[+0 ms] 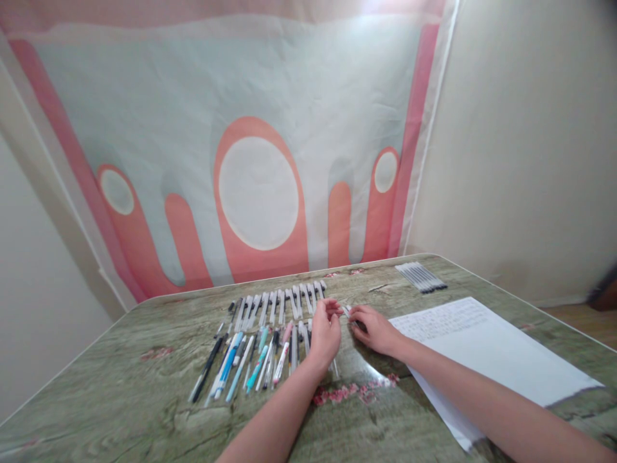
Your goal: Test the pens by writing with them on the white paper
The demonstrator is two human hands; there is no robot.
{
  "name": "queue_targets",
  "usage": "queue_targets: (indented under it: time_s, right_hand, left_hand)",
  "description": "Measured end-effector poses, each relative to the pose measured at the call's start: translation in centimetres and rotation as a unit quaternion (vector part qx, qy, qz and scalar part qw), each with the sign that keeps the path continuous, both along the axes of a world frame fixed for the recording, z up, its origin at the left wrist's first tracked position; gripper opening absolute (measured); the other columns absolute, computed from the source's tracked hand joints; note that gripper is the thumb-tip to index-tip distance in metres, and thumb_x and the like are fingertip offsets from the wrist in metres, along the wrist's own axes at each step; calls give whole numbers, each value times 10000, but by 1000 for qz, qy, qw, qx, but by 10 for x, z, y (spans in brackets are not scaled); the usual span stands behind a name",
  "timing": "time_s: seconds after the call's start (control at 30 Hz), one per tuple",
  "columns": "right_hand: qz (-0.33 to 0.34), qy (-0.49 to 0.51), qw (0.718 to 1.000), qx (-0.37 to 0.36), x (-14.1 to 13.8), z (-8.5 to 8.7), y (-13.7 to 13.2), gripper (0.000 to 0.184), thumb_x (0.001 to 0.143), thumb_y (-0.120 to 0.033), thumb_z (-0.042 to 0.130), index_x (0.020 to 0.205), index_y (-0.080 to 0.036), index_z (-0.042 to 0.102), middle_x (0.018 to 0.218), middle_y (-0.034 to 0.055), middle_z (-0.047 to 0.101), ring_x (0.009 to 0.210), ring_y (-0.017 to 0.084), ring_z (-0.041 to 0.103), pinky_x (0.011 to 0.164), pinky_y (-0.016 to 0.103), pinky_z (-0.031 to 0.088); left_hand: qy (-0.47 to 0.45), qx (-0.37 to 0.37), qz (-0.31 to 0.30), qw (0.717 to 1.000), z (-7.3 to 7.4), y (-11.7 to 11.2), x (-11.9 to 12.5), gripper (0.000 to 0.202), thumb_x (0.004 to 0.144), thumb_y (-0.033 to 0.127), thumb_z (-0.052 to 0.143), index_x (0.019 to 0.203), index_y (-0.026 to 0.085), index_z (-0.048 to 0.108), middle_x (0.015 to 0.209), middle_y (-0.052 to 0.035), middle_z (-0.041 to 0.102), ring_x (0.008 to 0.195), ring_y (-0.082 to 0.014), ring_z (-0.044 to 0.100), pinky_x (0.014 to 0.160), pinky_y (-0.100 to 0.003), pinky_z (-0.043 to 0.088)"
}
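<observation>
A thin, pale, stick-like pen part (346,311) is between the two hands, above the middle of the table. It looks whitish and is a bit blurry. The right hand (375,328) has its fingertips pinched together on it. The left hand (328,331) has bent fingers close by, but I cannot tell if they grip anything.

Just left are cloudy white plastic pens with black clips (272,307) in a row, and nearer, many mixed-colour pens (249,363). A big white paper sheet (501,360) lies under the right arm. The green wood-look table (120,373) has a pale rim, with wide room between the pens and its left edge. The paper's small writing is too blurry to read.
</observation>
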State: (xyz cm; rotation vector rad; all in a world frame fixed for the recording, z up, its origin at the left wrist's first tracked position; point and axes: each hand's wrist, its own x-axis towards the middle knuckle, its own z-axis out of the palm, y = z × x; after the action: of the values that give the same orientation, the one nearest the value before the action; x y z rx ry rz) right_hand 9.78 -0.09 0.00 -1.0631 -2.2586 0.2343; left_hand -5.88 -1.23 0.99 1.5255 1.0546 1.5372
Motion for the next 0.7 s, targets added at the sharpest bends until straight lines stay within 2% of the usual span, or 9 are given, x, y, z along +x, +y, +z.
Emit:
queue_targets:
  time_s: [0.17, 0.27, 0.37, 0.5, 0.7]
  right_hand:
    - [-25, -16, 1000, 3, -1, 7, -1, 140, 742, -149, 492, 840, -159, 593, 929, 70, 557, 912, 175, 503, 818, 287, 386]
    - [-93, -39, 995, -7, 1, 16, -3, 127, 756, -194, 492, 851, -167, 572, 919, 63, 551, 873, 162, 514, 770, 259, 386]
    - [-169, -90, 980, -53, 4, 24, -5, 167, 761, -319, 505, 827, -174, 556, 849, 53, 573, 783, 163, 542, 687, 254, 381]
    - [-199, -161, 958, -130, 7, 28, -6, 280, 737, -448, 504, 795, -183, 571, 809, 61, 621, 752, 195, 579, 611, 258, 359]
    - [-207, -221, 934, -189, 6, 31, -9, 221, 733, -354, 485, 783, -185, 618, 806, 89, 663, 778, 229, 612, 588, 263, 369]
  left_hand:
    - [-13, -5, -4, 1000, -1, 0, 0, 312, 704, 11, 405, 973, 159, 463, 891, -53, 547, 786, -123, 570, 777, -312, 437]
    - [-1, -5, -3, 1000, -2, 0, 1, 316, 706, 9, 399, 980, 158, 449, 891, -52, 540, 790, -122, 571, 776, -314, 438]
    - [10, -6, -3, 1000, -3, 0, 2, 308, 712, 13, 398, 980, 157, 442, 893, -51, 535, 792, -121, 571, 781, -318, 437]
    - [22, -9, -1, 1000, -2, -1, 2, 308, 710, 9, 398, 977, 157, 433, 893, -50, 530, 793, -120, 570, 783, -322, 437]
    - [26, -8, -2, 1000, -1, -2, 3, 300, 717, 10, 392, 976, 156, 428, 896, -53, 526, 789, -118, 572, 776, -320, 441]
